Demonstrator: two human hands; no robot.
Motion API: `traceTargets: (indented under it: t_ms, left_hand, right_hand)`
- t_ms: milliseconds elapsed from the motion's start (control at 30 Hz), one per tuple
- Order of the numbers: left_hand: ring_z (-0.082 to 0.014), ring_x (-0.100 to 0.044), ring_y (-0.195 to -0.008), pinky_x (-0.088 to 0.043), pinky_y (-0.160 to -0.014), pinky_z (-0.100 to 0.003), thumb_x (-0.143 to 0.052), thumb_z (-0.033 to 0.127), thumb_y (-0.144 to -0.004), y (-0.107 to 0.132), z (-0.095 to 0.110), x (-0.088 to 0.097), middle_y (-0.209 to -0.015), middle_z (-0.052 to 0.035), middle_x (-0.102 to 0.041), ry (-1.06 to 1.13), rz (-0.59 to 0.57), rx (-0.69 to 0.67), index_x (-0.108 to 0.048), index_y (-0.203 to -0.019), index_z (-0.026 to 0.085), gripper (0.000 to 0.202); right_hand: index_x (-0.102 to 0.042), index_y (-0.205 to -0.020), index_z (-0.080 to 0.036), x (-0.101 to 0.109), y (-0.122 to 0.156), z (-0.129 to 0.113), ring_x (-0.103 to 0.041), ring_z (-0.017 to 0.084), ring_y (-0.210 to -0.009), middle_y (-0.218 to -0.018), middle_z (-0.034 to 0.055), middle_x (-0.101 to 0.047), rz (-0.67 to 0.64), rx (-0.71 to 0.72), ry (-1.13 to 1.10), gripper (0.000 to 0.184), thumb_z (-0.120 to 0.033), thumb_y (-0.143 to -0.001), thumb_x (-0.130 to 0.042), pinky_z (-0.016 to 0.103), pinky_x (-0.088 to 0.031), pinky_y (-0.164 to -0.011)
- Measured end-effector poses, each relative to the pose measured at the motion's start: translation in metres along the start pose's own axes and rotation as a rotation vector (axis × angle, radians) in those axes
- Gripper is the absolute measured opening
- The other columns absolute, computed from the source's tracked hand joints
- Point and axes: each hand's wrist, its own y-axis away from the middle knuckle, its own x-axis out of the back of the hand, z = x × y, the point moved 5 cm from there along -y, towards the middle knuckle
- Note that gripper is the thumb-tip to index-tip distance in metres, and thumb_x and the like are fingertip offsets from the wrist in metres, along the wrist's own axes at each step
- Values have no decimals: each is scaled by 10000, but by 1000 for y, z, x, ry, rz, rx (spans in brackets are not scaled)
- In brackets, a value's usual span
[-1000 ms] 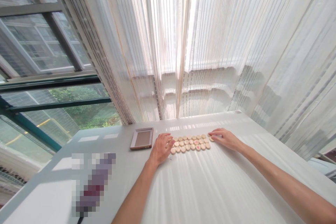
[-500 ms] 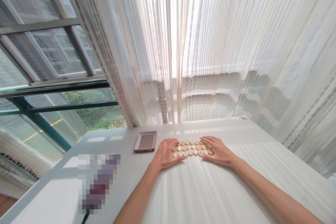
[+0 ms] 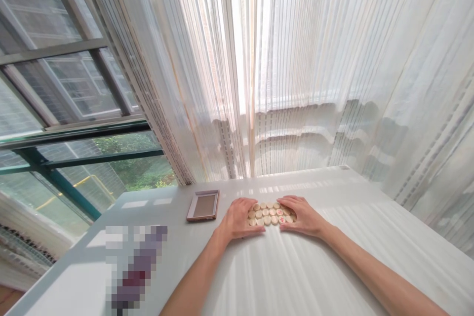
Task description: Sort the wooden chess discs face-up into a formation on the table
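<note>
Several round wooden Chinese chess pieces (image 3: 267,219) lie packed in three short rows on the white table (image 3: 266,276). Two of them show red characters on top. At the left end of the rows, my left hand (image 3: 237,218) curves round the pieces, with its thumb along the near side and its fingers over the far side. My right hand (image 3: 303,217) cups the right end the same way. Both hands rest on the tabletop, and the outermost pieces are partly hidden by them.
A shallow open box (image 3: 202,219) with a brown rim sits to the left of my left hand. Nearer on the left lies a blurred-out purple object (image 3: 138,269). Sheer striped curtains (image 3: 296,59) hang behind the table, beside a window (image 3: 74,84) at the left.
My hands have drawn slightly closer together round the pieces, and the rows are squeezed shorter. The whole view has shifted a little.
</note>
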Motion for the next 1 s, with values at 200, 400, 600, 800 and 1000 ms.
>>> traceTargets:
  t_ms: [200, 400, 600, 800, 1000]
  left_hand:
    - [-288, -646, -1007, -478, -945, -433, -754, 682, -640, -21, 20, -16, -1063, -62, -700, 21, -46, -58, -613, -1169, 260, 691]
    - [-303, -624, -1080, -458, -994, -454, -774, 675, -615, -14, 14, -9, -1168, -76, -673, -24, -17, -59, -573, -1232, 244, 778]
    - [-353, -534, -1233, -410, -1073, -518, -716, 684, -685, 23, -19, 13, -1310, -131, -599, -100, 50, 26, -538, -1313, 215, 804]
    - [-317, -571, -1191, -471, -1036, -484, -759, 575, -706, 39, -33, 11, -1262, -115, -619, -4, 93, 118, -552, -1257, 226, 684]
    - [-308, -559, -1215, -472, -1046, -476, -778, 535, -712, 41, -30, 11, -1296, -111, -593, 71, 121, 151, -515, -1302, 228, 715]
  right_hand:
    - [-602, -1307, -265, -2, -4, -2, -566, 330, -1212, -1247, 83, -682, 22, 16, -20, 736, -659, -700, -735, 469, -418, -1031]
    - [-603, -1301, -254, -2, -3, 0, -573, 333, -1205, -1252, 87, -684, 55, 32, 5, 708, -633, -719, -739, 469, -424, -1020]
    - [-602, -1301, -235, 0, -2, -19, -567, 339, -1215, -1284, 108, -669, 134, 120, 80, 646, -581, -769, -725, 484, -390, -1028]
    - [-632, -1259, -229, -15, -14, -41, -607, 327, -1162, -1240, 114, -693, 126, 141, 109, 617, -612, -781, -696, 489, -382, -1008]
    - [-649, -1223, -239, -6, -11, -41, -636, 304, -1116, -1202, 102, -711, 186, 126, 132, 502, -543, -826, -687, 457, -423, -961]
